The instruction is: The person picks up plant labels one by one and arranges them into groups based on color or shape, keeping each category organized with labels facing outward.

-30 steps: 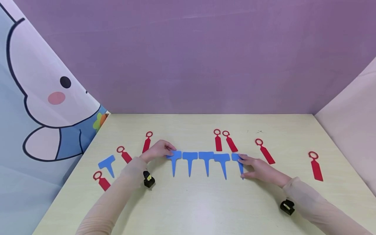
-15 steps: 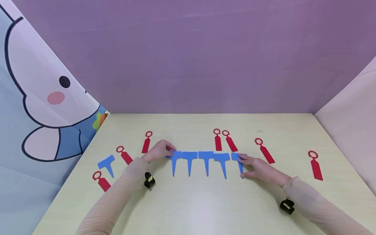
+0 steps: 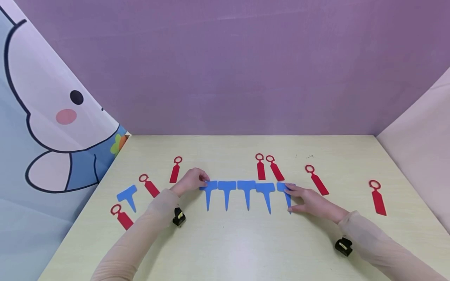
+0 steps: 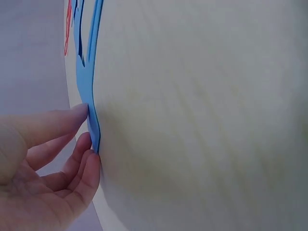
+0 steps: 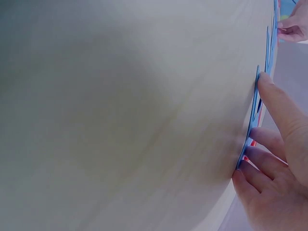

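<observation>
Blue T-shaped plant labels lie in a row, crossbars away from the person and points toward them. At the row's left end my left hand (image 3: 191, 180) pinches the crossbar of the leftmost label (image 3: 208, 194) between thumb and fingers; the left wrist view shows the thumb (image 4: 79, 115) on its edge. My right hand (image 3: 313, 202) spans the rightmost label (image 3: 282, 187), thumb (image 5: 272, 89) by the point and fingers at the crossbar, covering part of it. Between the hands lie labels untouched: one left (image 3: 227, 187), one in the middle (image 3: 247, 186), one right (image 3: 265, 189).
Another blue label (image 3: 127, 195) lies at far left. Red ring-topped tags surround the row: two behind it (image 3: 261, 170), two on the right (image 3: 378, 202), and several on the left (image 3: 175, 172). A purple backdrop (image 3: 246, 78) rises behind the table (image 3: 228, 249).
Almost nothing differs; both hands stay at the ends of the row, and the labels keep their places. The head view has shifted very slightly.
</observation>
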{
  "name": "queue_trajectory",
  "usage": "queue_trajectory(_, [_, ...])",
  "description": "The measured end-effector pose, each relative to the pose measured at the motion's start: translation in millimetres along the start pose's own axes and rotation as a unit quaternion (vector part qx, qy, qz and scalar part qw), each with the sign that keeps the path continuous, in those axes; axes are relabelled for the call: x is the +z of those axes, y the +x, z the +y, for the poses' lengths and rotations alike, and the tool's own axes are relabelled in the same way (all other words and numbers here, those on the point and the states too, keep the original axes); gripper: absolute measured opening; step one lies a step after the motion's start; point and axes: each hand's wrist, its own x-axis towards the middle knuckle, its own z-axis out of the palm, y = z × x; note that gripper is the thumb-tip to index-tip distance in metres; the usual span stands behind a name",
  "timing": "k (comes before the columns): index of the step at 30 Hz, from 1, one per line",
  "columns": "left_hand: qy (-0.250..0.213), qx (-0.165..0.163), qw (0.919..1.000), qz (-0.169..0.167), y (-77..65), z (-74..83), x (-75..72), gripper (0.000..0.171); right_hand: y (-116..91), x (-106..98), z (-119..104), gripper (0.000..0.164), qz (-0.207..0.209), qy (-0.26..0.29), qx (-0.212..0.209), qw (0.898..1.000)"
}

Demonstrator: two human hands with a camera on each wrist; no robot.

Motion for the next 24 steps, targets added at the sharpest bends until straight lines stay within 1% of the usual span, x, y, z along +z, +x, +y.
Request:
queue_trajectory(4, [-0.002,0.004,1.0000,0.000,-0.5,-1.0,-0.6,0.012,0,0,0,0.067,0.001,-0.004,-0.007,1.000])
queue_trajectory(7, [-0.008,0.000,1.0000,-0.002,-1.3,-2.3,-2.3,0.011,0,0,0,0.067,0.001,-0.004,-0.006,1.000])
queue_trajectory(12, [-0.020,-0.003,0.9997,-0.010,-5.4,-4.7,-9.8,0.013,1,1,1,0.068,0.002,-0.003,-0.004,1.000])
queue_trajectory(18, [-0.008,0.013,0.9999,-0.004,-13.5,-12.0,-22.6,0.016,1,1,0,0.069,-0.001,-0.001,0.001,1.000])
queue_trajectory(24, [0.003,0.046,0.9989,0.012,-20.7,-23.9,-32.5,0.017,1,0,-1,0.068,0.000,-0.004,-0.003,1.000])
